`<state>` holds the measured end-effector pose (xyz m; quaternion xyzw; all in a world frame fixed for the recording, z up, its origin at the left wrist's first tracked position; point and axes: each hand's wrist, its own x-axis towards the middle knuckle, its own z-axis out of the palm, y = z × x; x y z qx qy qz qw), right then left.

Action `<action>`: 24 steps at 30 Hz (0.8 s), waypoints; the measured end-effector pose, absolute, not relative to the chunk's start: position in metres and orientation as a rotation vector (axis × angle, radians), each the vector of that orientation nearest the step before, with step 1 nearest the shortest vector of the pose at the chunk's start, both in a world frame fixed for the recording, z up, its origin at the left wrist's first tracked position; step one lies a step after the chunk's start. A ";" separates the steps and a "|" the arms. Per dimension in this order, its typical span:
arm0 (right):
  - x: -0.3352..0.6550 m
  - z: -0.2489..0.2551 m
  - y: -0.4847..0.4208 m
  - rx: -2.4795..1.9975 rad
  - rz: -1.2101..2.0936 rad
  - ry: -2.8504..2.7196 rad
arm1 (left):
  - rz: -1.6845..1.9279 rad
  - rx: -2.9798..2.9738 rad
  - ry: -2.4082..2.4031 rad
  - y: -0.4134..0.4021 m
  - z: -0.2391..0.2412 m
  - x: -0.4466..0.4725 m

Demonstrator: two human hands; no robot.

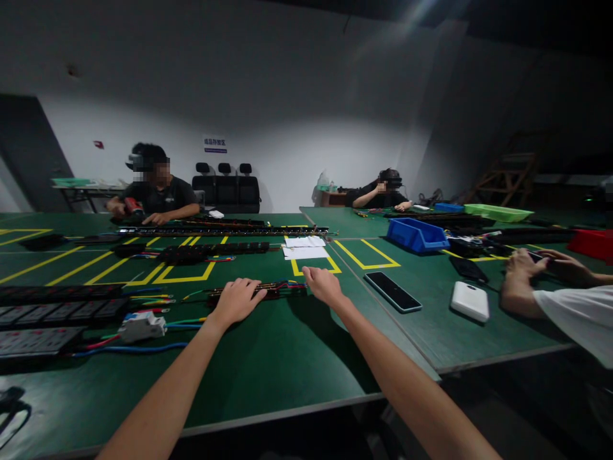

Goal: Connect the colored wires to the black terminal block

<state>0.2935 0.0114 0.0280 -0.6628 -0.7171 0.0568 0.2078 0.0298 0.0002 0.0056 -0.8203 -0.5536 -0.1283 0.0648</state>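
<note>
In the head view, my left hand [239,299] lies over a narrow black strip with copper-coloured rails and coloured wires [282,290], its fingers bent across the strip and its thumb along the near side. My right hand [323,285] is closed at the strip's right end, beside the red, blue and yellow wires; what its fingers pinch, if anything, is hidden. Left of my hands lie black power strips [52,313] with rows of sockets. A grey-white circuit breaker [142,326] with blue and yellow-green wires sits near my left forearm.
A phone [393,291] and a white power bank [470,301] lie to the right. Behind them stands a blue bin [417,235]. White papers [304,247] lie ahead, near long black strips [225,231]. A co-worker's hands [527,265] are at far right; two more people sit across the table.
</note>
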 end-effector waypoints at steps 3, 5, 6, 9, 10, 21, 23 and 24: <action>0.295 0.028 0.012 -1.827 0.129 -1.962 | -0.403 -2.482 -1.672 0.001 0.004 0.029; 0.296 0.029 0.012 -1.835 0.077 -1.866 | -0.404 -2.490 -1.674 0.002 0.004 0.029; 0.297 0.030 0.012 -1.845 0.052 -1.819 | -0.402 -2.494 -1.676 0.002 0.004 0.029; 0.297 0.031 0.012 -1.863 0.068 -1.800 | -0.392 -2.500 -1.681 0.002 0.004 0.029; 0.297 0.031 0.012 -1.863 0.098 -1.836 | -0.389 -2.500 -1.683 0.001 0.004 0.029; 0.299 0.032 0.014 -1.666 0.197 -1.940 | -0.387 -2.488 -1.692 -0.001 0.007 0.031; 0.298 0.031 0.014 -1.667 0.202 -2.048 | -0.388 -2.469 -1.672 -0.001 0.007 0.031; 0.297 0.031 0.013 -1.674 0.205 -2.083 | -0.387 -2.461 -1.667 -0.001 0.006 0.031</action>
